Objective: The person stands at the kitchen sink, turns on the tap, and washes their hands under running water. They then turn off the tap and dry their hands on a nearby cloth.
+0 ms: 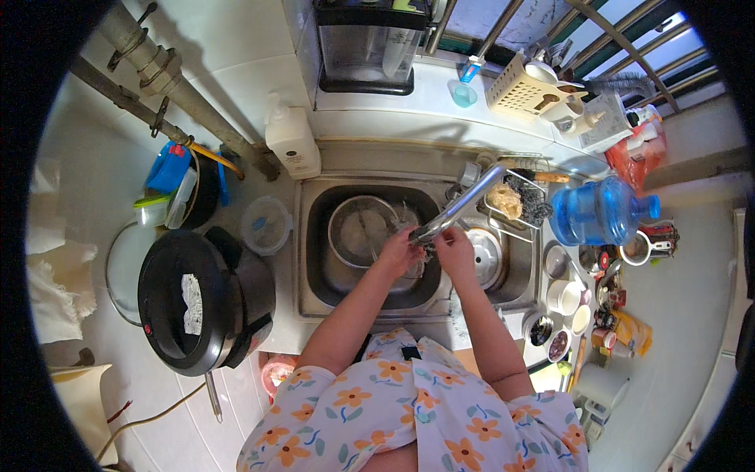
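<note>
Over the left basin of a steel double sink (370,317), my left hand (396,255) curls around a wet, translucent item (416,270). What it is cannot be told through the glare and splashes. My right hand (458,252) is close beside it, fingers bent inward, with the fingertips partly hidden by the chrome faucet (457,207). The spout's end comes down between both hands. A round metal pot (345,236) sits in the basin left of my hands, with water and a thin handle or utensil inside. Behind my right hand, a round metal lid or bowl (486,257) lies in the smaller basin.
Left of the sink stand a black electric cooker (177,318), a clear plastic lid (265,226) and a white pump bottle (295,144). A wire rack (512,231) holds a sponge (504,199) and steel wool (534,203). To the right are a blue water jug (593,211) and several small bowls (564,295).
</note>
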Motion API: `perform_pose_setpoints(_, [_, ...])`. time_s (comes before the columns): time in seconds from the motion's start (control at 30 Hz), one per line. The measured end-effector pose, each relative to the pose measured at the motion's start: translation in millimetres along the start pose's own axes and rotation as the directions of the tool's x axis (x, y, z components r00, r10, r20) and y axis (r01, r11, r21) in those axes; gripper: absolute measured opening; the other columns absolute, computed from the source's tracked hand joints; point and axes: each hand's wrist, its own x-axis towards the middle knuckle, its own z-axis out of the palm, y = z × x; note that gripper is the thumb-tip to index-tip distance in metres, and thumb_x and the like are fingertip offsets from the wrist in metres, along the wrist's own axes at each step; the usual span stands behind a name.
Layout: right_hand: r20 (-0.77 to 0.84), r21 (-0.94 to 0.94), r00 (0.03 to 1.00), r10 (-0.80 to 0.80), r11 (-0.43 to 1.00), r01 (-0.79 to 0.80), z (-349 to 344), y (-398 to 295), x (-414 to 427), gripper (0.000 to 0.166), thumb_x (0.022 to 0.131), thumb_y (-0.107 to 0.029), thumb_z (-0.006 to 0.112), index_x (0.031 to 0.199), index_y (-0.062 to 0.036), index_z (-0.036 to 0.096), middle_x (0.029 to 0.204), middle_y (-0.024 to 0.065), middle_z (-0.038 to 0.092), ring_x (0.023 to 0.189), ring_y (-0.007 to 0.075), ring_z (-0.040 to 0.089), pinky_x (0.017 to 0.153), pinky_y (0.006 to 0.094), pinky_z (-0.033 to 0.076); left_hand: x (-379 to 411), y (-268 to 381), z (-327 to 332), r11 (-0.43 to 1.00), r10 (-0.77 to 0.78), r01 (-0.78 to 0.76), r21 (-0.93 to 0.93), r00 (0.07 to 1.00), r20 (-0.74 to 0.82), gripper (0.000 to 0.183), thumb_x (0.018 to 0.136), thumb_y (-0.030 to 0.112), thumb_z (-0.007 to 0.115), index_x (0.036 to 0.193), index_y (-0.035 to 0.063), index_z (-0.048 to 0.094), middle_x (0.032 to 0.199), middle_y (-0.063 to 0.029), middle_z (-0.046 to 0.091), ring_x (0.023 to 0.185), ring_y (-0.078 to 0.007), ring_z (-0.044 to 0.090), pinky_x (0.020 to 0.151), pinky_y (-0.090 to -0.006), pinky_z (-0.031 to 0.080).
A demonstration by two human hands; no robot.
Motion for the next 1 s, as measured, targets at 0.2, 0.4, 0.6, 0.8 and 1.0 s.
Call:
perform_pose_setpoints(0.2, [-0.219,-0.413,0.972,-0.089,0.911,-0.009,-14,2,35,0.021,0.082,-0.026,0.057,0.093,-0.0080,0.056,0.079,0.0144,0.065,0.069,0.0331,0.063,0.059,0.0433,0.049,-8,-1,25,0.976,0.058,-0.027,0.216,0.989,-0.137,0.021,0.094,0.018,0.042,0.107,0.0033,0.049,0.083,-0.0117,0.059,0.071,-0.0247,0.061,0.067,-0.0415,0.055])
perform_pose_setpoints(0.4, [-0.307,-0.546,0.937,-0.165,0.837,-0.031,7,24,63,0.020,0.083,-0.026,0.056,0.090,-0.0079,0.057,0.090,0.0131,0.063,0.068,0.0316,0.063,0.056,0.0452,0.048,-5,1,22,0.964,0.094,-0.054,0.262,0.985,-0.141,0.027,0.094,0.022,0.041,0.112,0.0021,0.046,0.088,-0.0168,0.060,0.076,-0.0302,0.062,0.072,-0.0455,0.054])
perform_pose_setpoints(0.6, [-0.351,-0.689,0.884,-0.310,0.725,-0.019,10,21,48,0.032,0.081,-0.033,0.058,0.100,-0.0068,0.059,0.089,0.0118,0.063,0.079,0.0296,0.062,0.067,0.0440,0.046,0,3,1,0.994,0.078,-0.067,0.092,0.989,-0.126,0.035,0.095,0.030,0.038,0.115,0.0025,0.046,0.092,-0.0181,0.061,0.081,-0.0335,0.062,0.077,-0.0477,0.052])
perform_pose_setpoints(0.8, [-0.324,0.054,0.919,0.226,0.974,-0.221,20,74,69,0.048,0.077,-0.041,0.065,0.102,-0.0017,0.059,0.089,0.0128,0.064,0.079,0.0268,0.062,0.071,0.0386,0.047,-12,8,17,0.986,0.061,-0.038,0.165,0.989,-0.136,0.036,0.095,0.031,0.037,0.116,0.0033,0.046,0.095,-0.0180,0.061,0.083,-0.0317,0.063,0.077,-0.0460,0.053])
perform_pose_setpoints(1.0, [-0.140,0.568,0.943,0.301,0.805,-0.173,20,95,101,0.034,0.072,-0.025,0.076,0.088,0.0002,0.060,0.079,0.0056,0.062,0.070,0.0155,0.058,0.065,0.0279,0.047,-19,11,23,0.999,-0.008,0.014,0.052,0.994,-0.108,0.046,0.093,0.040,0.042,0.116,0.0005,0.046,0.098,-0.0198,0.061,0.085,-0.0336,0.062,0.080,-0.0466,0.052])
